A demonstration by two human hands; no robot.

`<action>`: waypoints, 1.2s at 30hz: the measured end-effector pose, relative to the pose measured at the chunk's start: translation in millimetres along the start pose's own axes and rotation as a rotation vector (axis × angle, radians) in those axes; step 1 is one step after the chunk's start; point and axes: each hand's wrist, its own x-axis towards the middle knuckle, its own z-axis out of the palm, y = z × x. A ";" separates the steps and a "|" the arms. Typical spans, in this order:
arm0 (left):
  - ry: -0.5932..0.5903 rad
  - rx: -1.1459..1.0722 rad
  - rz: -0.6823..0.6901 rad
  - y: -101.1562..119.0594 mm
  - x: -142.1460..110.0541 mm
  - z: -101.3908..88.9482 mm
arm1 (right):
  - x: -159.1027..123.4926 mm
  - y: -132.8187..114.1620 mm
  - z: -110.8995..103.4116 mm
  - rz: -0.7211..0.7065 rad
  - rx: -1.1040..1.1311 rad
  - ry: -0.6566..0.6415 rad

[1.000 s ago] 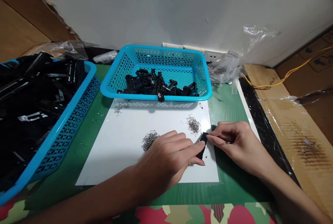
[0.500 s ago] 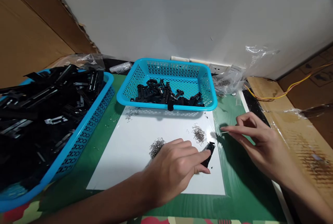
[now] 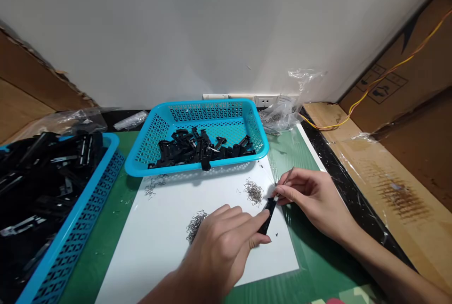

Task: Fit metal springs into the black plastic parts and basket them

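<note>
A small black plastic part lies tilted on the white sheet, pinched between the thumb and index finger of my left hand. My right hand is closed on a thin metal rod-like tool, its lower end at the far end of the black part. Whether the tip touches the part cannot be made out. Just beyond my left fingers is a small pile of bent wire springs. A second wire pile is partly hidden behind my left hand.
A blue basket with black parts stands at the back of the sheet. Another blue basket, heaped with black pieces, is at the left. Plastic bags lie by the wall; cardboard borders the right side.
My right hand has moved left, bringing the thin tool to the far end of the black part. My left hand keeps its hold. The camera view has shifted right.
</note>
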 end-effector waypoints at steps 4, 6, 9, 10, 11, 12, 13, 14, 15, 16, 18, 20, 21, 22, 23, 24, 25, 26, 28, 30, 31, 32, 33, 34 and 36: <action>-0.017 -0.025 -0.002 -0.3 0.7 0.1 | -4.4 3.6 -0.8 -0.030 -0.053 0.019; -0.019 -0.035 -0.008 -1.0 1.0 0.2 | -7.1 5.1 -0.6 -0.054 -0.084 0.041; -0.018 -0.059 -0.014 -1.8 0.8 0.6 | -9.6 5.6 0.2 -0.091 -0.152 0.055; -0.020 -0.066 -0.015 -1.8 0.6 0.7 | -10.0 5.0 0.3 -0.102 -0.183 0.050; -0.023 -0.069 -0.014 -1.8 0.3 0.7 | -10.3 4.1 0.2 -0.111 -0.213 0.041; -0.026 -0.067 -0.011 -1.6 0.1 0.6 | -10.4 3.1 0.1 -0.120 -0.241 0.033; -0.031 -0.061 -0.008 -1.3 -0.1 0.6 | -10.5 2.0 -0.1 -0.132 -0.266 0.029; -0.036 -0.054 -0.005 -1.0 -0.3 0.5 | -10.7 1.1 -0.2 -0.147 -0.291 0.029; -0.041 -0.046 -0.005 -0.8 -0.4 0.4 | -10.9 0.4 -0.2 -0.165 -0.316 0.032; -0.046 -0.042 -0.006 -0.7 -0.5 0.3 | -11.2 0.0 0.1 -0.188 -0.343 0.037; -0.053 -0.043 -0.014 -0.6 -0.5 0.1 | -12.2 0.0 1.1 -0.243 -0.410 0.052; -0.056 -0.045 -0.019 -0.6 -0.5 -0.1 | -13.8 1.1 2.4 -0.293 -0.484 0.058; -0.057 -0.042 -0.019 -0.6 -0.4 -0.2 | -14.7 1.9 3.0 -0.310 -0.513 0.060; -0.058 -0.039 -0.015 -0.6 -0.3 -0.2 | -15.7 2.7 3.6 -0.321 -0.532 0.059; -0.059 -0.035 -0.011 -0.4 -0.1 0.0 | -16.5 3.4 4.0 -0.324 -0.539 0.055; -0.059 -0.033 -0.007 -0.2 0.1 0.2 | -17.0 3.9 4.3 -0.321 -0.533 0.054; -0.057 -0.035 -0.003 0.1 0.5 0.5 | -17.2 4.2 4.6 -0.311 -0.516 0.055; -0.056 -0.038 -0.003 0.6 1.0 0.7 | -16.9 4.2 4.8 -0.291 -0.486 0.055; -0.044 -0.049 -0.013 2.0 2.1 0.2 | -15.3 3.1 4.6 -0.230 -0.392 0.051; 0.001 -0.086 -0.043 3.9 3.0 -2.9 | -13.5 0.9 3.3 -0.187 -0.268 0.073; 0.037 -0.115 -0.068 4.7 3.0 -5.7 | -13.0 -0.3 2.1 -0.191 -0.211 0.101; 0.079 -0.148 -0.099 5.3 2.4 -9.3 | -13.1 -1.6 0.7 -0.209 -0.169 0.137; 0.122 -0.179 -0.131 5.7 1.3 -13.4 | -13.8 -2.9 -0.6 -0.234 -0.153 0.171; 0.163 -0.204 -0.161 5.7 -0.4 -17.7 | -15.2 -4.1 -1.4 -0.260 -0.162 0.188; 0.240 -0.235 -0.214 4.6 -5.3 -25.1 | -19.2 -6.8 -0.1 -0.301 -0.255 0.131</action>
